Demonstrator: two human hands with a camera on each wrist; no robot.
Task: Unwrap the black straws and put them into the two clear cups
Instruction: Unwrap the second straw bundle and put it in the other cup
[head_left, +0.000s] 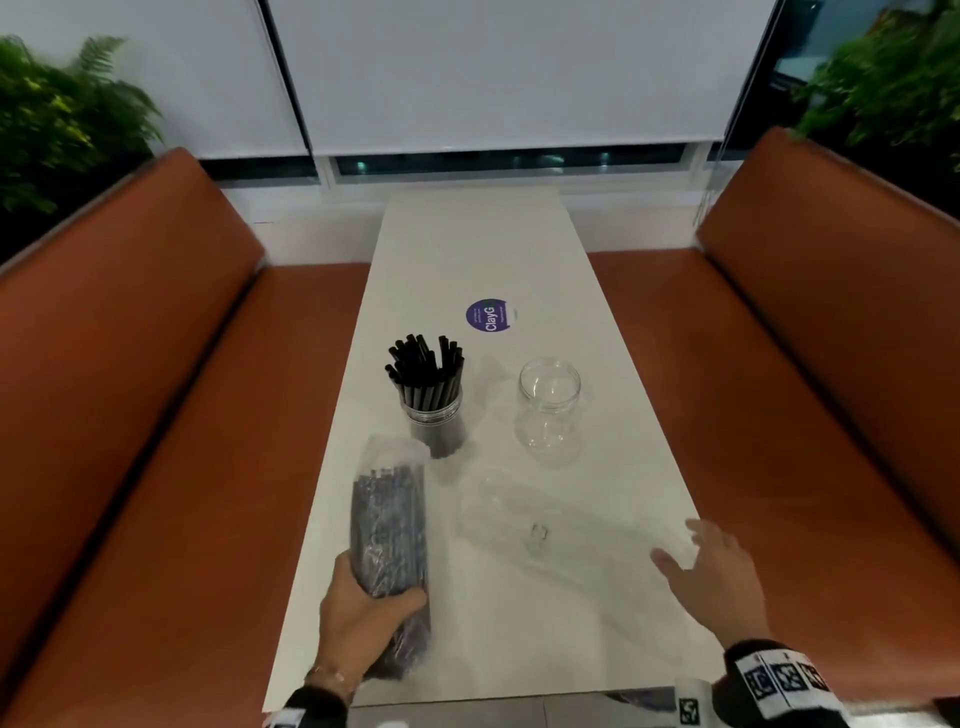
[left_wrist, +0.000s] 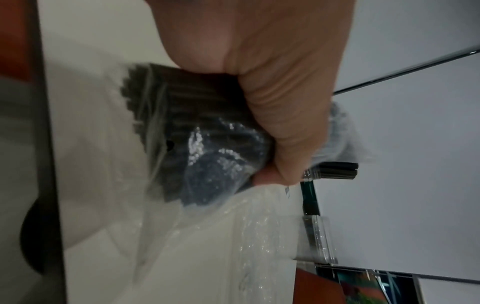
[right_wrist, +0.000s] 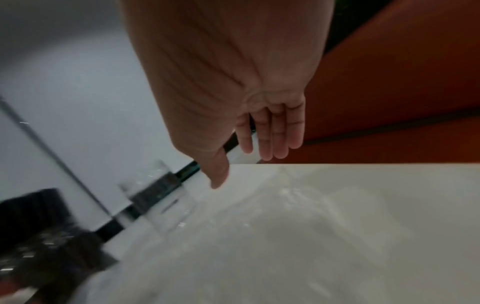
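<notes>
On the far left I see a green plant (head_left: 62, 119) behind the orange bench (head_left: 156, 415); the bench runs along the left side of the white table (head_left: 467, 244). Near me on the left, my left hand (head_left: 363, 618) is curled round the near end of a pack of black straws (head_left: 389, 525); the pack is in a clear wrapper and points away from me; in the left wrist view my fingers (left_wrist: 285, 123) wrap tight around it, and I can see the straw ends through the plastic. Just past the far end of the pack stands a clear cup full of black straws (head_left: 431, 395); the straws stick up out of it. A bit farther off there is a round purple sticker (head_left: 488, 315) on the table. To the right of the full cup stands the other clear cup (head_left: 549, 405); it holds no straws. Nearer to me, between my hands, an empty clear wrapper (head_left: 540, 525) lies flat on the table; it is hard to see. On the right, my right hand (head_left: 711, 577) is spread open over the table with nothing in it; I cannot tell if it touches the table. Another orange bench (head_left: 805, 389) and another plant (head_left: 893, 78) are on the far right.
</notes>
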